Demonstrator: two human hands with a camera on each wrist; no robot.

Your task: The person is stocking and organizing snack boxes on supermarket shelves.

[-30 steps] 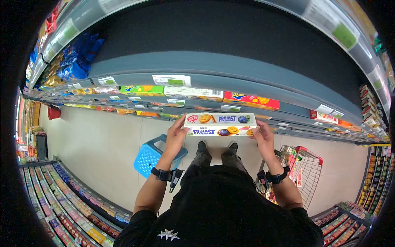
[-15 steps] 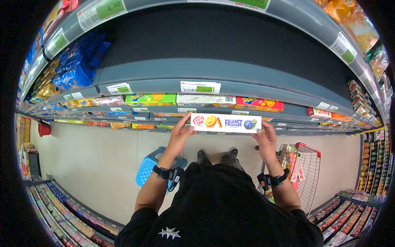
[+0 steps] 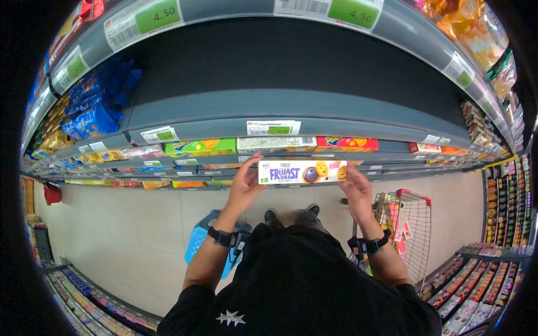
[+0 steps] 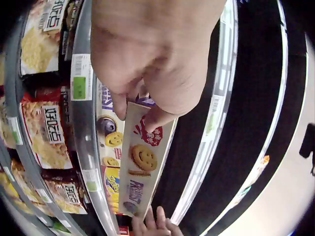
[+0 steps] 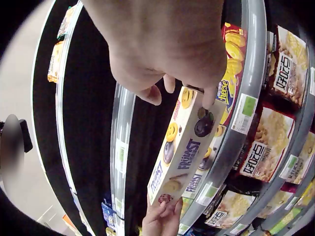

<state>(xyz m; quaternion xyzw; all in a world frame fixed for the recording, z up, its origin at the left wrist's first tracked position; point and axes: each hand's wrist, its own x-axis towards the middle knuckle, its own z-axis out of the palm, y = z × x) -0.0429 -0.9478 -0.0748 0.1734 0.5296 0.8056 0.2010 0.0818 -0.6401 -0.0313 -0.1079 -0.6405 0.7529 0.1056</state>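
A long white biscuit box (image 3: 302, 172) printed "FRUIAST" is held level by both hands in front of the shelves. My left hand (image 3: 244, 182) grips its left end, and my right hand (image 3: 357, 190) grips the right end. The printed side with smiling cookies and a berry faces up toward the head camera. In the left wrist view, the left thumb and fingers pinch the end of the box (image 4: 143, 160). From the right wrist, two printed sides of the box (image 5: 184, 147) show, with fingers around its near end.
Behind the box, a shelf carries a green box (image 3: 200, 147), a white box (image 3: 274, 144) and a red box (image 3: 347, 144). Blue packets (image 3: 92, 115) fill the upper shelf's left end. On the floor stand a blue stool (image 3: 197, 243) at left and a wire shopping cart (image 3: 417, 235) at right.
Both hands have turned the biscuit box, so a different printed side now faces the head camera. The head view has shifted, showing more of the upper shelf's price labels. Both grips stay at the ends.
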